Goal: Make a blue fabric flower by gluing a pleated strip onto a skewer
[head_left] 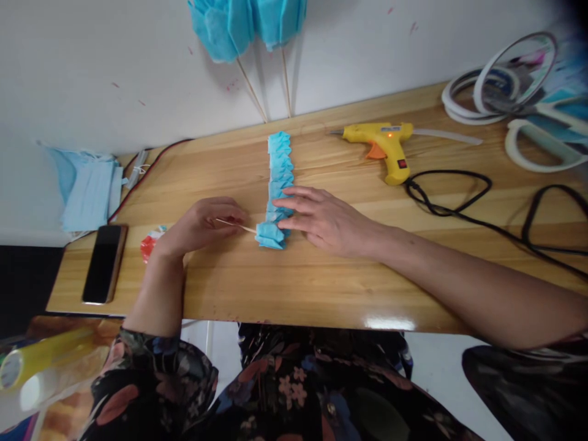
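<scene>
A strip of pleated blue fabric (280, 168), like mask material, runs away from me across the wooden table. Its near end is rolled into a small bundle (270, 235) around the tip of a thin wooden stick (248, 229). My left hand (206, 223) pinches that stick between thumb and fingers, left of the bundle. My right hand (321, 220) lies over the strip's right edge with fingers stretched out, its fingertips touching the pleats just beyond the bundle.
Behind the strip, two blue flower-like bunches (248, 21) on sticks lean on the wall. A yellow glue gun (381, 138) with a lit light lies at right, its black cable (459, 211) trailing. Farther right are tape rolls (463, 98) and scissors (546, 147). Face masks (94, 190) and a phone (105, 263) lie left.
</scene>
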The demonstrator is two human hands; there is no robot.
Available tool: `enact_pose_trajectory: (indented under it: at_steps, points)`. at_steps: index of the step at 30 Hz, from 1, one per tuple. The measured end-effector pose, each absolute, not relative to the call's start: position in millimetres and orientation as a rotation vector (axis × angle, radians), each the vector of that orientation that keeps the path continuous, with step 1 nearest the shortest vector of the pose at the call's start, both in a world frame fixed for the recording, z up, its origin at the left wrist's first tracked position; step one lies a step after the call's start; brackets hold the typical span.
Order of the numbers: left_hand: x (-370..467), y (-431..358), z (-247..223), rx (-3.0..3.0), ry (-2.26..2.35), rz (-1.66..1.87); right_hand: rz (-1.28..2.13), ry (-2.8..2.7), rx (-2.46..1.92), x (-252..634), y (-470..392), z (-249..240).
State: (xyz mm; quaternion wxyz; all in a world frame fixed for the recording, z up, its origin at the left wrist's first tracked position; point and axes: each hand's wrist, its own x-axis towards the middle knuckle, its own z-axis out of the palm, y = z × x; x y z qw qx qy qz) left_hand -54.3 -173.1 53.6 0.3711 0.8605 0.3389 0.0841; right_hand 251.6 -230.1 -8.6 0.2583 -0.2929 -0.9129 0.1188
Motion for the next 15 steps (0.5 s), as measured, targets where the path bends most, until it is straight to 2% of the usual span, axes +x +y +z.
enact_pose_trajectory:
  at_steps: [15]
  points:
    - [-46.5,-171.2,51.7,2.229,0.804,0.25,0.295,-2.46,-0.785,250.4,-230.3,-8.9]
